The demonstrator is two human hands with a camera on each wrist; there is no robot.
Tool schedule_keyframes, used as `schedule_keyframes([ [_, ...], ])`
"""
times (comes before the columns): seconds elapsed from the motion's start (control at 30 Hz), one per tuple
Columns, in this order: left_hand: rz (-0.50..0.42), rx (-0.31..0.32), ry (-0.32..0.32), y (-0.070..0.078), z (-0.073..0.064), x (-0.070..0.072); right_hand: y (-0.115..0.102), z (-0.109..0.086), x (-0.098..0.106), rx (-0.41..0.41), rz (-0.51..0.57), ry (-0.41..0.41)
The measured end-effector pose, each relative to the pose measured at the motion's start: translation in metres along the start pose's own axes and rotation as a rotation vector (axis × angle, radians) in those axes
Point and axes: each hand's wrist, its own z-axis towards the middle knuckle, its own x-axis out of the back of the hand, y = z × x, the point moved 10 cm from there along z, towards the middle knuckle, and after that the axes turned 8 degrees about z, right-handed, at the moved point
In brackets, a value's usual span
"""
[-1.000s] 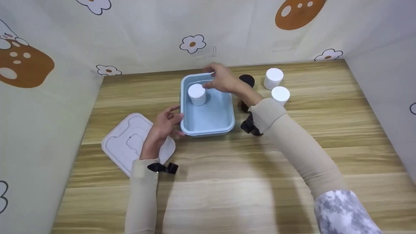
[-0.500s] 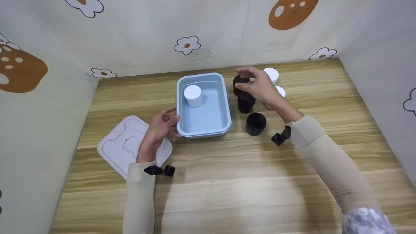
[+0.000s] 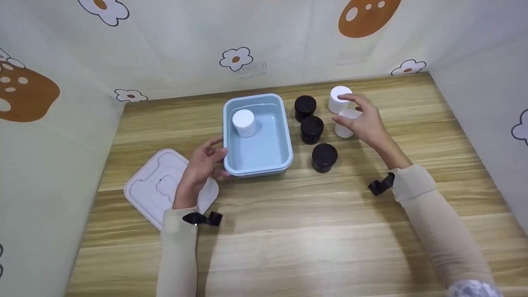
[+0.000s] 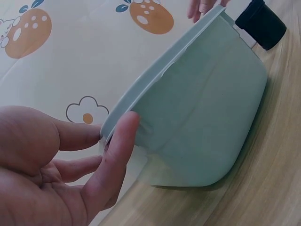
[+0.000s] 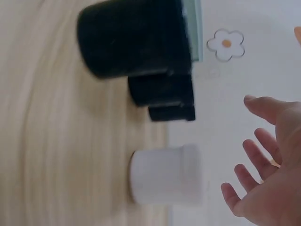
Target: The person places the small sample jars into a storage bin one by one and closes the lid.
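My left hand (image 3: 199, 169) pinches the left rim of a light blue plastic box (image 3: 264, 170). In the left wrist view its thumb and fingers (image 4: 123, 141) lie on either side of that rim. Inside the box, toward its far left, stands a white lidded jar (image 3: 244, 123). My right hand (image 3: 368, 123) hovers with parted fingers over two more white jars, a far one (image 3: 336, 103) and a nearer one (image 3: 343, 128) that it partly covers. Seen from the right wrist, the fingers are apart from a white jar (image 5: 164, 176) and hold nothing.
Three black jars, one far (image 3: 305, 108), one in the middle (image 3: 312, 129) and one near (image 3: 324, 157), stand between the box and the white jars. A pale square lid (image 3: 152, 185) lies partly under the left forearm. A patterned wall covering (image 3: 181, 49) rises behind the wooden table (image 3: 288, 231).
My right hand has moved from the white jar inside the box, across the black jars, to above the two white jars on the right. The left hand stays at the box rim.
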Motion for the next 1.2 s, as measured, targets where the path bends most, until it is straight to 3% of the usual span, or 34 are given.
schedule_keyframes([
  [0.17, -0.003, 0.01, -0.002, 0.0, -0.001, 0.0, 0.028, -0.004, 0.01, -0.063, 0.023, -0.014],
  [0.37, -0.007, -0.009, -0.01, 0.002, 0.0, 0.0, 0.057, -0.009, 0.007, -0.153, 0.104, -0.1],
  [0.6, -0.024, -0.023, -0.004, 0.001, 0.001, 0.0, 0.075, -0.011, 0.007, -0.184, 0.116, -0.124],
  [0.93, -0.021, -0.018, -0.01, 0.002, 0.003, -0.002, 0.07, -0.012, 0.011, -0.205, 0.157, -0.114],
  [1.2, -0.048, -0.022, -0.017, 0.001, 0.002, -0.003, 0.037, -0.004, 0.014, -0.166, 0.071, -0.128],
])
